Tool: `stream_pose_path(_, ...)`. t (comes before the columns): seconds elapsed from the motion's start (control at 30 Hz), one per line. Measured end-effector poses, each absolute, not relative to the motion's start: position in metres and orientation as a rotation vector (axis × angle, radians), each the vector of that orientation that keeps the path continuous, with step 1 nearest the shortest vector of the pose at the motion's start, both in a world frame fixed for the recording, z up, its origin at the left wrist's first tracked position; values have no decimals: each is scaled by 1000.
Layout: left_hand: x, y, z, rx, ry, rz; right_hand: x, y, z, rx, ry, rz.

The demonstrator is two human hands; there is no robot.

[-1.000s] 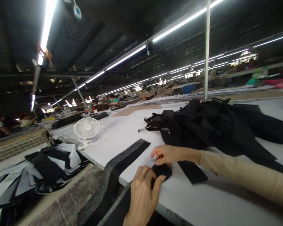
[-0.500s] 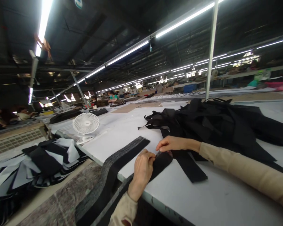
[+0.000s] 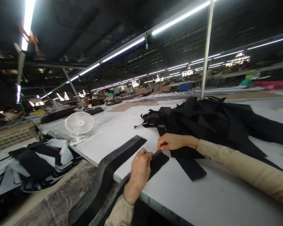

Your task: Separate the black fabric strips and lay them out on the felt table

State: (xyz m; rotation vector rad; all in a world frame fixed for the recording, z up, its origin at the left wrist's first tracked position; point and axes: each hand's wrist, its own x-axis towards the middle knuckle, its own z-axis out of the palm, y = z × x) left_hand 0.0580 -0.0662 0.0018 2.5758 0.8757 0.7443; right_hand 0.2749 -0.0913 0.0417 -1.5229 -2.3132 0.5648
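The left hand [image 3: 139, 175] sits at lower centre, curled closed with its fingers pinching the near edge of a black strip [image 3: 159, 163], while the right hand [image 3: 172, 142] reaches in from the right, fingers bent and touching the same edge just beside the left hand. Whether the right hand has a firm hold is hard to tell. The strip is a short, dense, matte band lying flat on the white table [image 3: 108, 131], its end between the hands and pointing toward the right. Just beside it on the left, a longer black band [image 3: 122, 152] with a speckled grey, felt-like face lies at a slant and runs over the table edge toward the bottom of the frame. A loose black strip [image 3: 191, 166] lies below the right wrist, and above it spreads a heaped pile of black cloth [image 3: 202, 125] with pointed, ribbon-like ends. Both forearms wear beige sleeves [image 3: 240, 166]. At left of centre stands a white mesh fan [image 3: 79, 123], and at lower left lies a stack of black and white cut pieces [image 3: 35, 163]. A co-worker [image 3: 108, 94] sits far off near the middle of the frame
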Motion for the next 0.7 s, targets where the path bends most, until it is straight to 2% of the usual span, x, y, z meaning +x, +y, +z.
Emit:
stream_pose_path(0.27, 57, -66, 1, 2586, 876, 751, 268, -94, 41, -1528, -2407, 330)
stream_pose_path(0.53, 58, -65, 1, 2694, 864, 698, 263, -102, 27, -1219, -2744, -488)
stream_pose_path(0.7, 58, -68, 1, 2863, 871, 632, 270, -108, 21, -1141, -2802, -696)
